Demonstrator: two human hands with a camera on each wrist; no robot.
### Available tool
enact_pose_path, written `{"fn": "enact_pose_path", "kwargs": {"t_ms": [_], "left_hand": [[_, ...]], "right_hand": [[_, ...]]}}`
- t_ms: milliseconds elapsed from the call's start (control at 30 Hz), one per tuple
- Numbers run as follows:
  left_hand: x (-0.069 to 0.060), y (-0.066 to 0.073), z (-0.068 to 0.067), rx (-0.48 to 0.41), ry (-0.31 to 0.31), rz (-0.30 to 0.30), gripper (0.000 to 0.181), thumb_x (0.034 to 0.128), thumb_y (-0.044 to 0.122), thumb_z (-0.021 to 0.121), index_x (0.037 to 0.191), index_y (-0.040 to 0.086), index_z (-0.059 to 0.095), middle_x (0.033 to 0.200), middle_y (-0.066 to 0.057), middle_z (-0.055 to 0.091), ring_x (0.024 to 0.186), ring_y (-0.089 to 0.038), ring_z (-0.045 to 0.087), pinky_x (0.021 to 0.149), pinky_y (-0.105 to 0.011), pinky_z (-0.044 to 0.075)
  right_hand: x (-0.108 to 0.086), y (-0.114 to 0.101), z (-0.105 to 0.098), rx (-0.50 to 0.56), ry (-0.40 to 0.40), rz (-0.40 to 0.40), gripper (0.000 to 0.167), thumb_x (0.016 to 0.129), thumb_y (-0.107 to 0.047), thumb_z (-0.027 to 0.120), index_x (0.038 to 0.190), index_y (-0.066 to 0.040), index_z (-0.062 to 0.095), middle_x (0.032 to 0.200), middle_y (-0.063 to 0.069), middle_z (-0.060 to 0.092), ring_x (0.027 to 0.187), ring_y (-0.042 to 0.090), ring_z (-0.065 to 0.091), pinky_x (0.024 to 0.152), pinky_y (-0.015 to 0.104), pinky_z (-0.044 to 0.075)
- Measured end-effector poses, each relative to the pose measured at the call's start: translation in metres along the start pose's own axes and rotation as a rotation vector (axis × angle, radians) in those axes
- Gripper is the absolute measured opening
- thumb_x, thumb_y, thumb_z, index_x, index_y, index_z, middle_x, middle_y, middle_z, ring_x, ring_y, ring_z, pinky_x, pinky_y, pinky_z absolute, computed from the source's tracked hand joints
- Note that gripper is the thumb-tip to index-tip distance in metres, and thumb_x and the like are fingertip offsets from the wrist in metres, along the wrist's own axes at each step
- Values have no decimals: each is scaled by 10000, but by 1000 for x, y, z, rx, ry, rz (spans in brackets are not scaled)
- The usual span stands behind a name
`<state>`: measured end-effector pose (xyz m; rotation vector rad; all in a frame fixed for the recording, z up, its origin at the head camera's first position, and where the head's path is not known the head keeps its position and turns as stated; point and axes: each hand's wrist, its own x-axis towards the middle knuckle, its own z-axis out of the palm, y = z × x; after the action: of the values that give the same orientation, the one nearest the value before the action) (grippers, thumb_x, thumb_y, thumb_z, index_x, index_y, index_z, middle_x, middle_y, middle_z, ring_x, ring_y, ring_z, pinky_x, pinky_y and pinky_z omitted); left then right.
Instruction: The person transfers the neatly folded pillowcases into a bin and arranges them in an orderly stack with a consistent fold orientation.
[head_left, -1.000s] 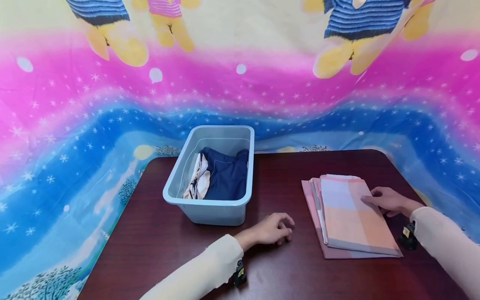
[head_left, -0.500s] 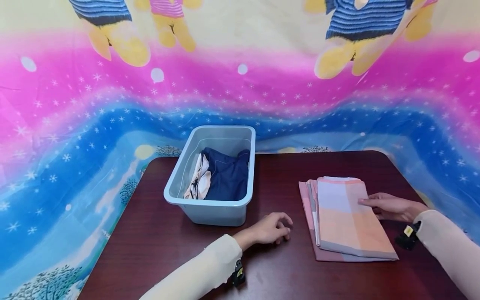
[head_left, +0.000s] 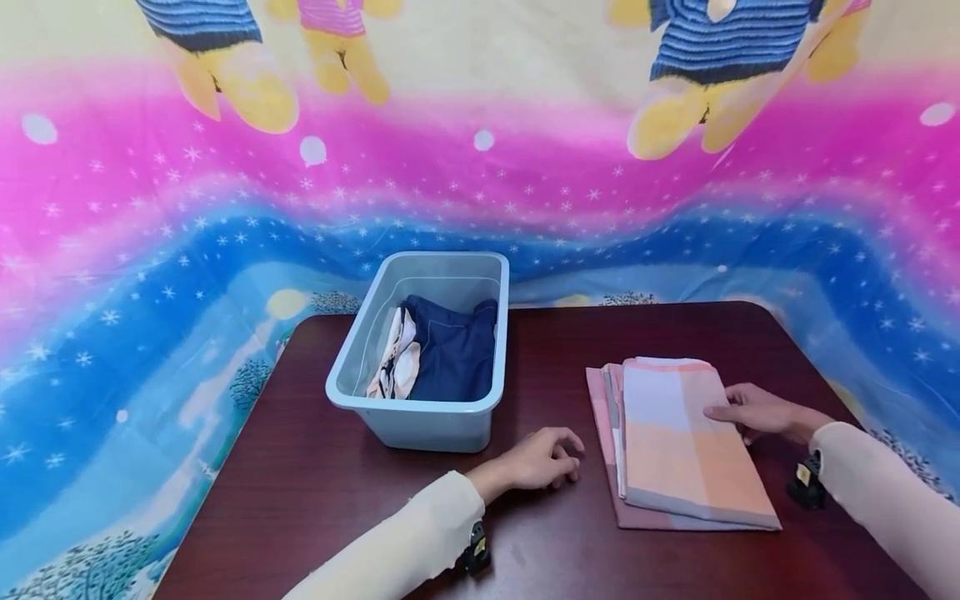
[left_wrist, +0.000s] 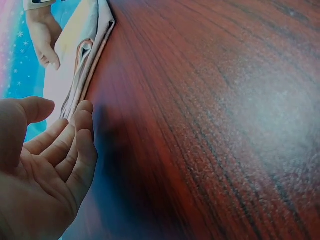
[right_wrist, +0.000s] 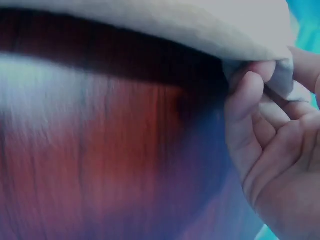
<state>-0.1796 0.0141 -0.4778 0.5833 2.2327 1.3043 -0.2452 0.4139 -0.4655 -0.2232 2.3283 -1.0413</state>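
A folded cloth (head_left: 686,442) with pink, white and orange checks lies in layers on the right of the table. My right hand (head_left: 765,412) pinches its right edge, thumb on top and fingers underneath. In the right wrist view the cloth's edge (right_wrist: 200,35) is lifted a little off the wood, between thumb and fingers. My left hand (head_left: 536,458) rests on the table left of the cloth, holding nothing. In the left wrist view its fingers (left_wrist: 82,150) are loosely bent, palm showing, with the folded layers (left_wrist: 85,65) just beyond the fingertips.
A grey-blue plastic bin (head_left: 431,425) stands on the left part of the dark wooden table (head_left: 555,550). Inside it are a navy cloth (head_left: 453,350) and a patterned white and peach cloth (head_left: 397,358). A printed curtain (head_left: 480,175) hangs behind the table.
The folded cloth has slid a little to the left and toward me, with my right hand moving along at its edge. My left hand and the bin stay where they were.
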Motion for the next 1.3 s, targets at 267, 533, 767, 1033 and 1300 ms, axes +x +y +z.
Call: {"fn": "enact_pose_path", "kwargs": {"t_ms": [267,533,767,1033,1300], "left_hand": [[3,-3,0,36,7,3,183,995,108,607,1169,62,634,859,-108,754,564,-94,583,521,-209,459],[3,-6,-2,49,36,-1,193,978,102,618,1162,50,645,845,-121,733,612,-139,628,585,-193,476],[4,-4,-7,60,66,-4,227,977,100,613,1195,41,635,845,-104,721,621,-160,633,605,-193,475],[14,1,-7,67,182,-47,309,950,113,611,1242,11,621,889,-87,736,646,-120,659,654,-195,483],[28,13,2,-152,277,-216,427,966,135,589,1364,-15,549,843,-114,746,671,-218,701,505,-280,506]], "right_hand": [[10,5,17,201,-136,-37,357,1071,-305,497,1149,31,588,741,-31,655,609,101,571,621,307,526],[18,17,16,341,-237,-10,294,1100,-284,417,1064,-92,637,588,-75,443,523,81,445,601,270,470],[25,19,11,372,-269,-1,231,1084,-256,457,956,-135,606,604,-85,456,544,70,458,628,256,482],[25,20,13,337,-228,14,214,1079,-283,487,954,-112,515,568,-93,433,527,61,454,629,263,467],[24,20,14,354,-222,20,206,1073,-282,503,945,-121,509,565,-101,437,518,53,450,642,251,463]]}}
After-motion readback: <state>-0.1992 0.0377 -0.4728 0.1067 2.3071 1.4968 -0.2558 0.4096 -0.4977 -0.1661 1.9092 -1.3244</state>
